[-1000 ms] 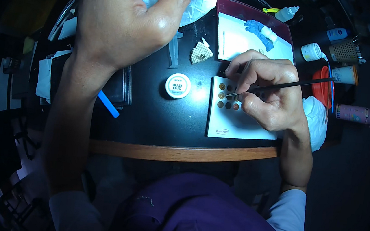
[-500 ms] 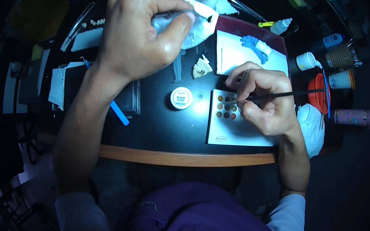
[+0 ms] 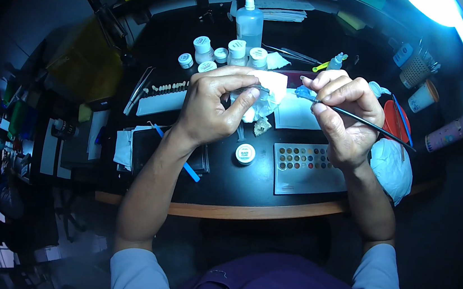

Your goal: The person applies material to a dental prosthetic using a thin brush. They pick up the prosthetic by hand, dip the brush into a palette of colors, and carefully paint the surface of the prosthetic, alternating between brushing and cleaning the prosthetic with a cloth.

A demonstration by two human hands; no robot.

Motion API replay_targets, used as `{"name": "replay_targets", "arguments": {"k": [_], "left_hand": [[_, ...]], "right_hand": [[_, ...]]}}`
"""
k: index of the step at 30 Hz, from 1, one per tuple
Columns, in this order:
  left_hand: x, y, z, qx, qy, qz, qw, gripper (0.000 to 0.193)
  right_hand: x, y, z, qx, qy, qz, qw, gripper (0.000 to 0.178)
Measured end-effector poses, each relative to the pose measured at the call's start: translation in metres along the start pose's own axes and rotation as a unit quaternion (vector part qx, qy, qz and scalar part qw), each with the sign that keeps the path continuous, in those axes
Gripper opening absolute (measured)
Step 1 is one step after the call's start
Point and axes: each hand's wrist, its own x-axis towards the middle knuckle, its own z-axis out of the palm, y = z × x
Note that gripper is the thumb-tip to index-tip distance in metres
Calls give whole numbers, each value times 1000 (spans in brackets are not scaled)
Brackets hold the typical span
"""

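My left hand [image 3: 216, 106] is closed on a slim grey metal tool [image 3: 243, 88], raised over a crumpled clear-and-white wrapping. What sits at the tool's tip is too small to make out. To its right, my right hand [image 3: 348, 109] pinches a thin black-handled paintbrush [image 3: 377, 127] whose handle slants down to the right. The brush end points toward the left hand, in front of a blue crumpled piece [image 3: 303, 92]. Below lies a white palette [image 3: 300, 184] with rows of small brown, yellow and grey colour wells. A round white-lidded jar [image 3: 245, 154] stands left of it.
A tan honeycomb block [image 3: 261, 127] lies behind the jar. Several white-capped jars [image 3: 236, 52] and a clear squeeze bottle [image 3: 249, 25] stand at the back. Tooth-shaped samples [image 3: 171, 88] and a blue-handled tool [image 3: 184, 162] lie left. A red dish [image 3: 393, 121] and white bag [image 3: 391, 167] are right.
My right hand has lifted the brush from the palette's wells up beside the left hand. The view has shifted, showing more of the table's back and a bright lamp.
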Motion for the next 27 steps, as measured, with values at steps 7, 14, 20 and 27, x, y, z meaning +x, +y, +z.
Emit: {"name": "replay_targets", "arguments": {"k": [7,14,20,27], "left_hand": [[-1,0,6,-31,5,67,997,19],[-1,0,5,-41,-11,64,997,20],[-3,-6,10,-67,-36,64,995,22],[-4,-3,13,-95,-45,76,992,24]], "right_hand": [[-14,5,10,19,-11,-40,999,14],[-18,1,20,62,10,-10,998,11],[-22,2,15,10,-20,-60,998,16],[-18,-7,16,-11,-33,-84,996,17]]}}
